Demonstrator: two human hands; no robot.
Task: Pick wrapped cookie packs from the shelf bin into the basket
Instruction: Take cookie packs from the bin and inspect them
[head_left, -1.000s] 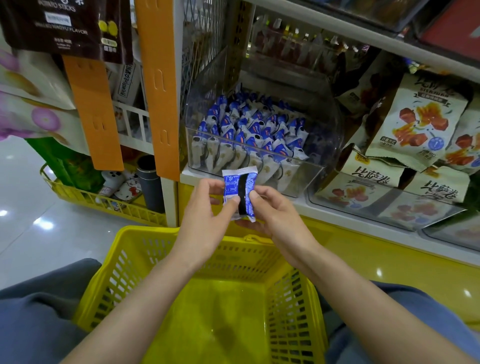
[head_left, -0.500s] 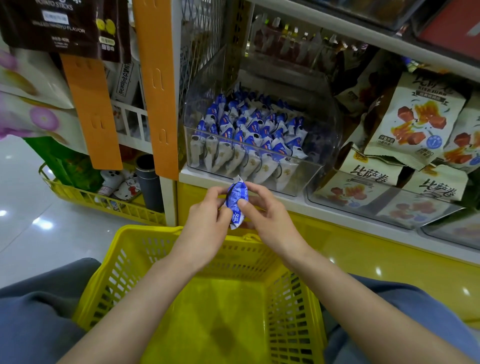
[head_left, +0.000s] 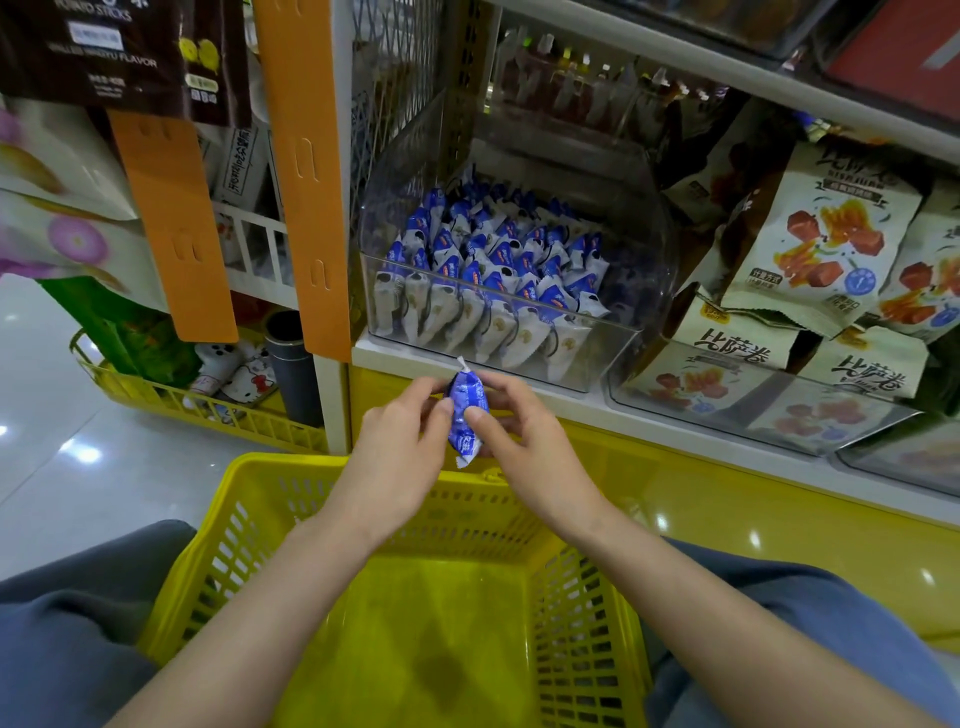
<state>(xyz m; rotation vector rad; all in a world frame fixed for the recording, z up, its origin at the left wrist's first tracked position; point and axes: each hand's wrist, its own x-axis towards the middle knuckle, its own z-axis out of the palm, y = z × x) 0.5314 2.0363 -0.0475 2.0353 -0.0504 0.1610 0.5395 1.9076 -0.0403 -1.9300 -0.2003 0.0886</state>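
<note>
A blue and white wrapped cookie pack (head_left: 466, 415) is held edge-on between both hands, just above the far rim of the yellow basket (head_left: 249, 525). My left hand (head_left: 400, 457) pinches its left side and my right hand (head_left: 524, 447) pinches its right side. Behind them, on the shelf, a clear plastic bin (head_left: 613, 343) holds several more blue and white cookie packs (head_left: 488, 280) standing in rows. The basket sits between my knees, and its floor shows only yellow plastic.
Pale snack bags (head_left: 810, 244) fill clear bins to the right of the cookie bin. An orange shelf upright (head_left: 306, 171) and hanging snack bags stand at the left. A low yellow wire rack (head_left: 208, 410) with small goods sits on the shiny floor at left.
The cookie pack has turned from showing its flat face to standing edge-on between my fingers, and both hands have shifted slightly lower and left.
</note>
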